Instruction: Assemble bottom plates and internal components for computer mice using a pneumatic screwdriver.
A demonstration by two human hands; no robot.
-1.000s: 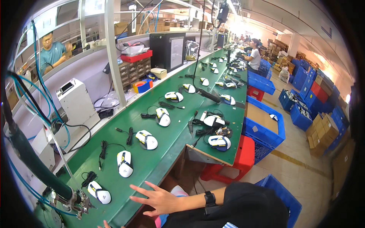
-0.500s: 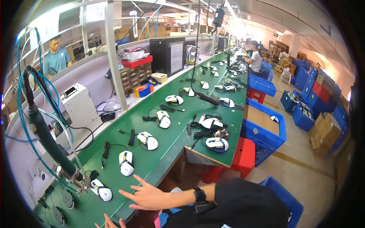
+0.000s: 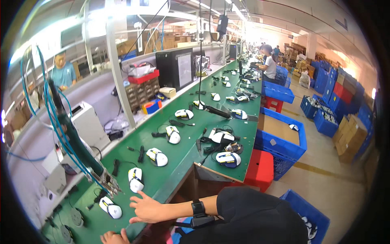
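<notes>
My right hand (image 3: 149,209), with a black band on its wrist, is over the green bench's near edge. Its fingers are apart and hold nothing. The fingertips are close to the rear of a white computer mouse (image 3: 135,180); whether they touch it I cannot tell. My left hand (image 3: 115,238) shows only in part at the lower edge, fingers apart and nothing in it. Another white mouse (image 3: 110,207) lies left of my right hand, under the metal tip of a hanging dark green tool (image 3: 83,150) with blue hoses. Dark mouse base parts (image 3: 76,217) lie nearby.
More mice with bundled cables, such as this one (image 3: 157,157), run along the green bench (image 3: 178,156). A side board (image 3: 239,173) juts out at right. Beside it stand a red stool (image 3: 260,171) and blue crates (image 3: 280,142). Another person (image 3: 269,65) sits farther down.
My right hand has come closer to the mouse, its fingers less stretched. The left hand's fingers are more bent. The view has shifted slightly, and the hanging tool appears farther right.
</notes>
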